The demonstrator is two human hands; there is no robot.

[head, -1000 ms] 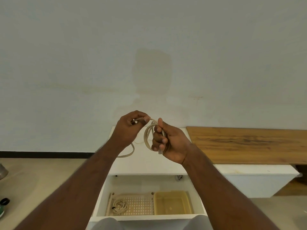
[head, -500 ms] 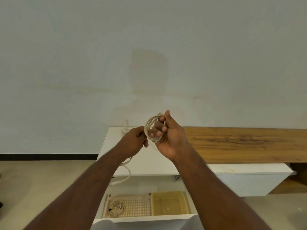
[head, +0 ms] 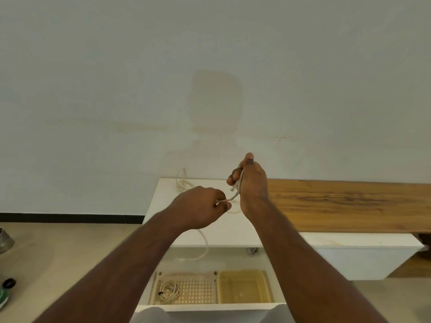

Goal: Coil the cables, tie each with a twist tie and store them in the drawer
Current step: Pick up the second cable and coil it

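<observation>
My right hand (head: 251,183) is raised above the white cabinet top (head: 163,206) and grips a coil of beige cable (head: 236,188), mostly hidden in the palm. My left hand (head: 200,206) pinches the cable's free strand just left of the coil. The slack cable tail (head: 204,243) hangs from under my left hand over the cabinet's front edge. Another loose beige cable (head: 182,180) lies at the back of the cabinet top. Below, the drawer (head: 210,307) stands open, and a coiled, tied cable (head: 169,291) lies in its perforated beige tray (head: 198,292).
A yellowish plastic bin (head: 243,286) sits right of the tray in the drawer. A wooden bench top (head: 349,201) runs to the right along the wall. On the floor at far left are a metal object (head: 4,238) and a green item (head: 3,297).
My right hand has turned so its back faces me, hiding most of the coil. My left hand dropped from beside the coil and pulled the strand down and left.
</observation>
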